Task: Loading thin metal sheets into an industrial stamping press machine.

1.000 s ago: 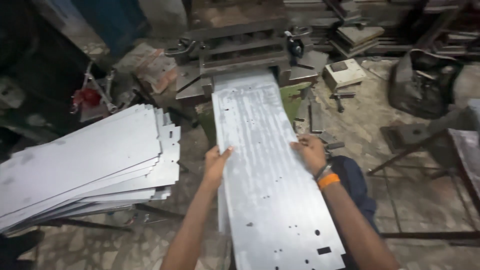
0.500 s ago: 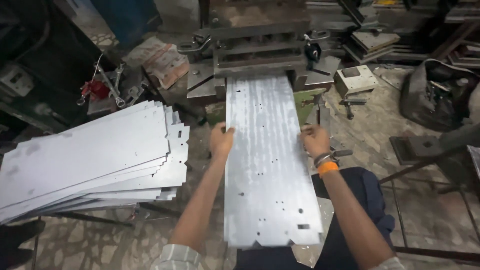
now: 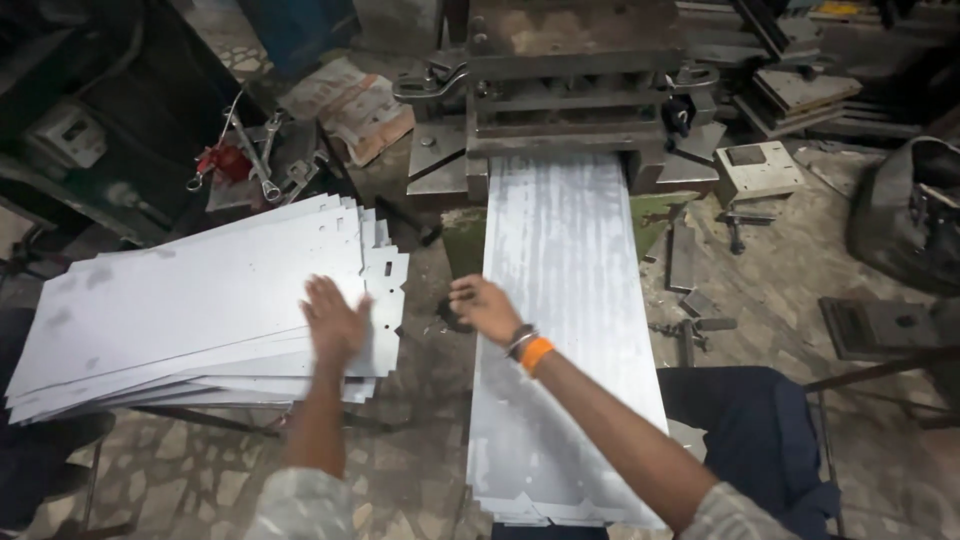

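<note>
Leaving the long metal sheet (image 3: 565, 330), the left hand (image 3: 335, 325) is now resting released on the stacked sheets (image 3: 190, 300) at left; the right hand's (image 3: 487, 308) grip is grasping the sheet's left edge below the far press (image 3: 575, 85), near crumpled printed wrapping (image 3: 350, 105).

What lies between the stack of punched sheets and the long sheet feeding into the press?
In the head view, a bare strip of dark bench, between the stack of sheets under the left hand and the long sheet under the right hand.

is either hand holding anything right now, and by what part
Nothing is clearly gripped. The left hand lies flat on the stack of punched sheets; the right hand rests at the long sheet's left edge.
</note>
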